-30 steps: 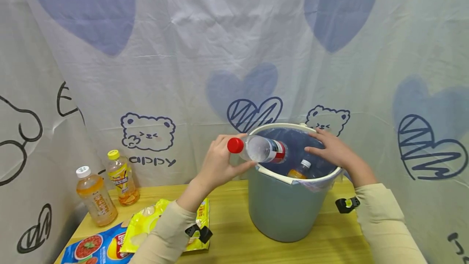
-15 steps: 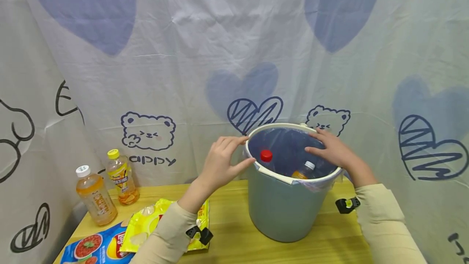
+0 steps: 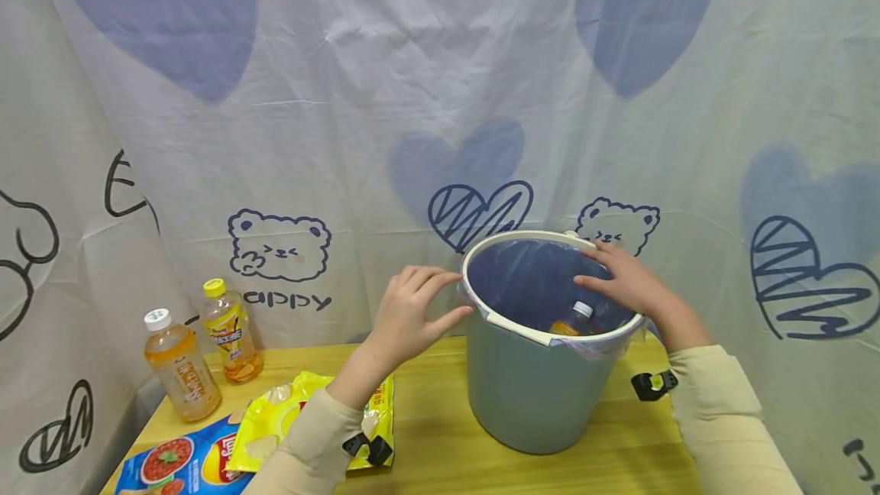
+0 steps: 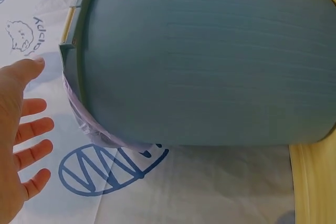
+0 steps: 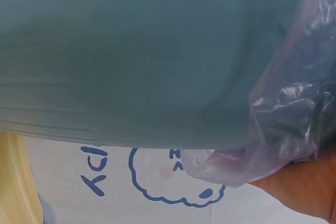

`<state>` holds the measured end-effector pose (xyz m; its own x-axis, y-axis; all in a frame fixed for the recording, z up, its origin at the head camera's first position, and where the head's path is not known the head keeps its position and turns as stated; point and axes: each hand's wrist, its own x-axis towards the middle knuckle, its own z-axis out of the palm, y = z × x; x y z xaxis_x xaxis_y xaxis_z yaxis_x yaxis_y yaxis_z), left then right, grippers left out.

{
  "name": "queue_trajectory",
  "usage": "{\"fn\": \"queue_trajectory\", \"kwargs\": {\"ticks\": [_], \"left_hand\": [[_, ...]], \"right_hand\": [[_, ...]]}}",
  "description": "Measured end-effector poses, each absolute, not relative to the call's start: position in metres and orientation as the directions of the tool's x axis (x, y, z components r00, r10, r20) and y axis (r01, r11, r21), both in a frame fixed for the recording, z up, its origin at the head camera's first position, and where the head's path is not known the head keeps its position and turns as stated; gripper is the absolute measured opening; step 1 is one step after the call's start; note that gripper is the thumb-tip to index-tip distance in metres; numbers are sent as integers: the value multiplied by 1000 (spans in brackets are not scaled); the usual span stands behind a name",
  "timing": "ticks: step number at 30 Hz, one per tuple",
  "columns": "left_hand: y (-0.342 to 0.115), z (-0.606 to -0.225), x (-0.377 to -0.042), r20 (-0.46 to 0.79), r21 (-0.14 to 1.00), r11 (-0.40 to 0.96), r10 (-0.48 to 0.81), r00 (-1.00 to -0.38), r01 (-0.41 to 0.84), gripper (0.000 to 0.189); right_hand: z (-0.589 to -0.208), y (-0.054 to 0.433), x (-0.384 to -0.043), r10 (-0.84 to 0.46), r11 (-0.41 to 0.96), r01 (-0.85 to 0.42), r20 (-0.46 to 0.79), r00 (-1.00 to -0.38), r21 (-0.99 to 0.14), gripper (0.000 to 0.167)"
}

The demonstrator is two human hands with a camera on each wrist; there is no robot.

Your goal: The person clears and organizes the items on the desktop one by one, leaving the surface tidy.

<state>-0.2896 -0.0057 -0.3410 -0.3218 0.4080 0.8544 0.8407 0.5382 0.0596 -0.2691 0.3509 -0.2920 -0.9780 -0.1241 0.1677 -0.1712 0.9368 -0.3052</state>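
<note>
In the head view, a grey-green trash bin (image 3: 532, 396) with a cream rim and a thin plastic liner (image 3: 598, 348) stands on the table. My left hand (image 3: 409, 315) is just beside its left rim, holding nothing; the left wrist view shows the fingers (image 4: 34, 128) spread and apart from the bin. My right hand (image 3: 629, 281) rests over the right rim, fingers extended over the inside. In the right wrist view, liner partly covers that hand (image 5: 304, 190). Inside the bin, a white-capped bottle (image 3: 576, 319) of orange drink shows its upper part.
Left on the yellow wood-grain table (image 3: 440, 418) are a white-capped drink bottle (image 3: 182, 373) and a yellow-capped one (image 3: 230, 334). A yellow snack bag (image 3: 271, 418) overlaps a blue chip bag (image 3: 189, 461), partly behind my left forearm. A printed curtain (image 3: 371, 136) hangs behind.
My left hand has let go of the red-capped clear bottle, which dropped into the bin out of sight. That hand has drawn slightly left and down. My right hand has stayed on the rim.
</note>
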Motion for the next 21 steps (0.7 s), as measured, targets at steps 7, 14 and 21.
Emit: {"fn": "queue_trajectory", "kwargs": {"ticks": [7,14,21], "left_hand": [[-13,-351,-289,856,18,560,420,-302,828,43],[-23,-363,-288,846,-6,585,435,-307,811,42],[-36,-377,-286,841,18,596,424,-335,803,43]], "right_hand": [[-293,351,-270,-128,935,-176,171,-977,-308,71],[-294,352,-270,-129,934,-179,173,-976,-311,72],[-293,350,-271,-123,932,-171,165,-979,-319,73]]}}
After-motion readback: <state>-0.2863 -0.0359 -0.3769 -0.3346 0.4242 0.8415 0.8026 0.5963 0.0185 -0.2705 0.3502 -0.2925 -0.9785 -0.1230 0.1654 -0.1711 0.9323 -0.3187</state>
